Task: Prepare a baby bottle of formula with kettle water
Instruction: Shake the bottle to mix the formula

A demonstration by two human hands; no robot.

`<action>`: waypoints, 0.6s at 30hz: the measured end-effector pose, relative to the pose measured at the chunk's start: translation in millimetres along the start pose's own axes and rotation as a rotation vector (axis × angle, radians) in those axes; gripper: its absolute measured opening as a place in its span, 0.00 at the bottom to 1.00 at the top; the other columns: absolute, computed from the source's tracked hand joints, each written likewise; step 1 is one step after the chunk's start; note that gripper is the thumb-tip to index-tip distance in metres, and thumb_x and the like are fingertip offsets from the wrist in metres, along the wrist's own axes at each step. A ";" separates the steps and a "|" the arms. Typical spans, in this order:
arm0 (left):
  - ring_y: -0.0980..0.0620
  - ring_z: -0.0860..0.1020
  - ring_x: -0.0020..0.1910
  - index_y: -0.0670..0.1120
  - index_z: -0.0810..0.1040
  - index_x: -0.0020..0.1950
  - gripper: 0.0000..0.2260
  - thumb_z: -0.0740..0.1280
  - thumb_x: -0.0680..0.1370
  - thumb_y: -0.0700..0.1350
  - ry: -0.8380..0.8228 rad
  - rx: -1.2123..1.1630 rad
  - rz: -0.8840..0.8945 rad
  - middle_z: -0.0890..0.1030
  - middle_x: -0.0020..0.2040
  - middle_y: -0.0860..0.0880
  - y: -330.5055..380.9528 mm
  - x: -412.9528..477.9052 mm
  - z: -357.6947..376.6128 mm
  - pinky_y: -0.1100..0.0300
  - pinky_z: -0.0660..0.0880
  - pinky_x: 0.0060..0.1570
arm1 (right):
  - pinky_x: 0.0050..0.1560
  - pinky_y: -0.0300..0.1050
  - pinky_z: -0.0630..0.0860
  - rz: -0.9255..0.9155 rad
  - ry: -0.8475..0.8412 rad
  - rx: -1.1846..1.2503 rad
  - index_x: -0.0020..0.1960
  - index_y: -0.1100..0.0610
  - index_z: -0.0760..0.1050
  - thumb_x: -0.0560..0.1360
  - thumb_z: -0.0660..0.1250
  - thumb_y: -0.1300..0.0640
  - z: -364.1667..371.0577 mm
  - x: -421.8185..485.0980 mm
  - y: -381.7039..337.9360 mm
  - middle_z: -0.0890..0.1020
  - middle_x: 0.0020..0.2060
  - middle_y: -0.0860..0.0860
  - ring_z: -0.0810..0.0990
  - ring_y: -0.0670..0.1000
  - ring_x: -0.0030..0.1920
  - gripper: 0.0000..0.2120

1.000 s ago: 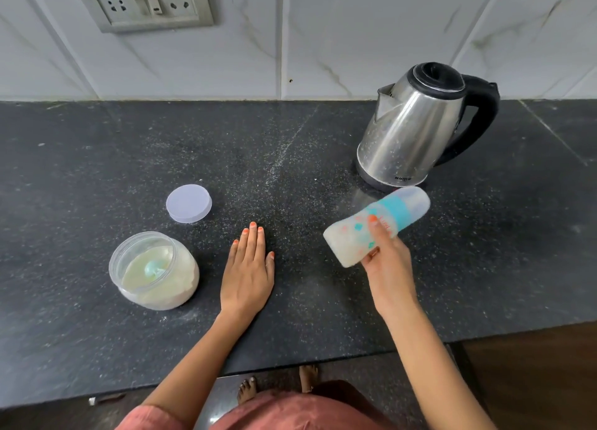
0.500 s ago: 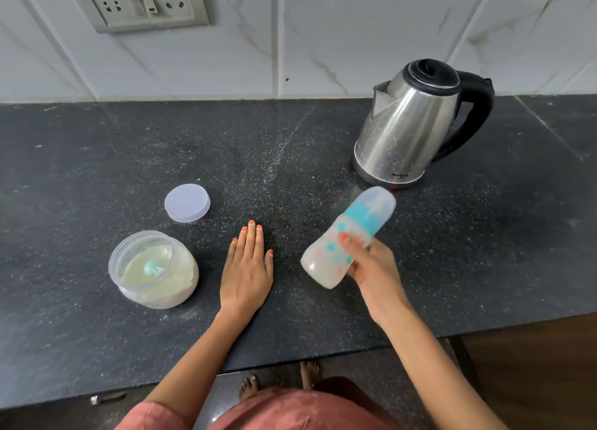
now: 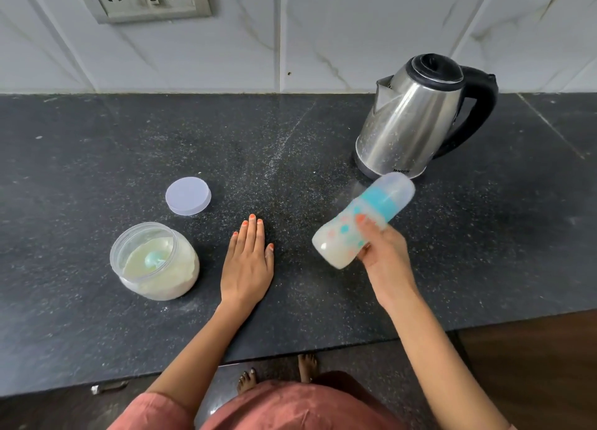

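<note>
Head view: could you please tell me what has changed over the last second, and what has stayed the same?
The right hand keeps its grip on the milky, spotted baby bottle with the blue collar, shaking it: it swung down-left, then back toward the steel kettle. The left hand stays flat on the black counter; the open plastic powder jar, round pale lid and kettle have not moved.

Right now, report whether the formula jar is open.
Open: the formula jar is uncovered; its lid lies apart on the countertop.
</note>
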State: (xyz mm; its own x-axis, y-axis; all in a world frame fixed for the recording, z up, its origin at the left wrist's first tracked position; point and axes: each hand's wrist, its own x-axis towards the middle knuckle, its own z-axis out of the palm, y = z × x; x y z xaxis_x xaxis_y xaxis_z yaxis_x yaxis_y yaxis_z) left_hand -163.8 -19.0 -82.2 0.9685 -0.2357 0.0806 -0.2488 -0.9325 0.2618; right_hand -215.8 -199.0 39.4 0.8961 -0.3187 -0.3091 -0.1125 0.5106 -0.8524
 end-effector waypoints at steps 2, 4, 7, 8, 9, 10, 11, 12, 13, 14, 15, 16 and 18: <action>0.45 0.56 0.73 0.38 0.56 0.72 0.29 0.38 0.77 0.53 0.001 0.011 -0.004 0.58 0.74 0.41 0.2 0.3 0.3 0.55 0.46 0.69 | 0.44 0.39 0.80 -0.041 0.112 0.233 0.50 0.53 0.76 0.70 0.66 0.58 1.0 8.1 -1.0 0.83 0.45 0.47 0.82 0.43 0.45 0.09; 0.45 0.57 0.73 0.38 0.57 0.72 0.29 0.39 0.77 0.53 0.002 0.016 -0.002 0.58 0.74 0.41 -0.1 0.2 1.0 0.55 0.47 0.69 | 0.44 0.40 0.80 -0.019 0.108 0.166 0.50 0.52 0.76 0.71 0.66 0.58 2.5 4.5 5.2 0.83 0.45 0.47 0.82 0.44 0.45 0.08; 0.46 0.54 0.74 0.39 0.54 0.73 0.31 0.36 0.76 0.54 0.003 0.005 -0.002 0.55 0.75 0.42 -0.3 0.3 1.2 0.56 0.44 0.69 | 0.49 0.46 0.78 0.067 -0.054 -0.221 0.45 0.54 0.78 0.62 0.70 0.56 0.1 -11.8 15.4 0.84 0.40 0.47 0.82 0.48 0.45 0.12; 0.46 0.54 0.74 0.39 0.54 0.73 0.31 0.36 0.76 0.54 0.006 0.003 -0.003 0.55 0.75 0.42 -0.1 0.4 1.0 0.56 0.44 0.69 | 0.50 0.47 0.77 0.067 -0.075 -0.270 0.44 0.54 0.78 0.60 0.70 0.56 -2.1 -13.3 15.1 0.84 0.40 0.47 0.82 0.48 0.45 0.12; 0.46 0.53 0.74 0.39 0.53 0.73 0.31 0.36 0.76 0.54 0.007 0.001 -0.004 0.55 0.75 0.43 0.1 0.3 0.8 0.56 0.43 0.69 | 0.49 0.45 0.78 0.050 -0.062 -0.240 0.44 0.54 0.78 0.61 0.70 0.56 -3.4 -10.8 12.6 0.84 0.40 0.47 0.82 0.47 0.44 0.12; 0.46 0.53 0.74 0.39 0.53 0.73 0.31 0.35 0.75 0.54 0.005 -0.002 -0.002 0.54 0.75 0.43 0.1 0.0 0.7 0.57 0.43 0.69 | 0.48 0.43 0.79 0.033 -0.014 -0.142 0.46 0.53 0.77 0.62 0.69 0.56 -4.3 -6.2 9.1 0.84 0.42 0.47 0.83 0.45 0.44 0.12; 0.47 0.52 0.74 0.39 0.52 0.74 0.31 0.35 0.75 0.54 0.000 -0.005 -0.002 0.54 0.75 0.43 -0.2 0.0 1.0 0.57 0.42 0.69 | 0.47 0.41 0.80 0.018 0.047 0.006 0.48 0.53 0.77 0.66 0.68 0.57 -3.8 -0.8 5.2 0.83 0.44 0.47 0.83 0.44 0.44 0.10; 0.47 0.52 0.74 0.39 0.52 0.74 0.31 0.35 0.75 0.54 0.000 -0.004 -0.002 0.54 0.75 0.43 -0.6 0.0 1.6 0.57 0.42 0.69 | 0.47 0.40 0.80 -0.005 0.101 0.141 0.49 0.53 0.76 0.70 0.66 0.58 -3.6 4.8 2.2 0.83 0.46 0.47 0.83 0.44 0.45 0.09; 0.46 0.53 0.74 0.39 0.53 0.73 0.31 0.36 0.76 0.54 0.000 -0.001 -0.005 0.54 0.75 0.43 -0.8 0.3 2.2 0.57 0.43 0.69 | 0.47 0.40 0.80 -0.025 0.127 0.213 0.51 0.53 0.75 0.72 0.64 0.59 -2.9 7.8 1.5 0.82 0.47 0.47 0.82 0.44 0.46 0.08; 0.46 0.54 0.74 0.39 0.54 0.73 0.30 0.36 0.76 0.54 0.004 0.004 -0.006 0.55 0.75 0.42 -0.5 0.3 1.8 0.56 0.44 0.69 | 0.46 0.40 0.80 -0.025 0.117 0.205 0.51 0.53 0.75 0.73 0.64 0.59 -1.8 7.2 2.4 0.82 0.47 0.47 0.82 0.44 0.46 0.08; 0.45 0.55 0.74 0.39 0.55 0.73 0.30 0.37 0.76 0.53 0.008 0.007 -0.005 0.57 0.74 0.42 -0.3 0.2 1.6 0.55 0.44 0.69 | 0.44 0.39 0.80 -0.009 0.078 0.129 0.51 0.53 0.75 0.71 0.65 0.58 -0.9 4.2 4.5 0.83 0.46 0.47 0.82 0.44 0.45 0.09; 0.45 0.55 0.73 0.39 0.55 0.73 0.30 0.38 0.77 0.53 0.011 0.008 -0.003 0.57 0.74 0.42 -0.2 0.1 1.0 0.55 0.45 0.69 | 0.44 0.39 0.80 0.016 0.016 0.000 0.50 0.53 0.76 0.68 0.67 0.58 -0.2 -1.1 7.0 0.83 0.44 0.47 0.83 0.44 0.45 0.10; 0.46 0.54 0.74 0.39 0.54 0.73 0.30 0.37 0.76 0.54 0.005 0.006 -0.002 0.55 0.74 0.43 -0.6 0.1 1.3 0.56 0.45 0.69 | 0.45 0.40 0.79 0.054 -0.100 -0.244 0.46 0.54 0.77 0.65 0.69 0.60 -2.1 -10.4 10.0 0.84 0.40 0.46 0.82 0.45 0.44 0.10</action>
State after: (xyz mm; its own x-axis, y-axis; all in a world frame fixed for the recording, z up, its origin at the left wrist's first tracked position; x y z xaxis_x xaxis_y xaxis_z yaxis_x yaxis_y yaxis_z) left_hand -163.5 -18.8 -83.6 0.9688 -0.2329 0.0850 -0.2472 -0.9345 0.2563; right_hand -227.2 -192.2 33.2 0.9226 -0.2097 -0.3239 -0.2505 0.3129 -0.9162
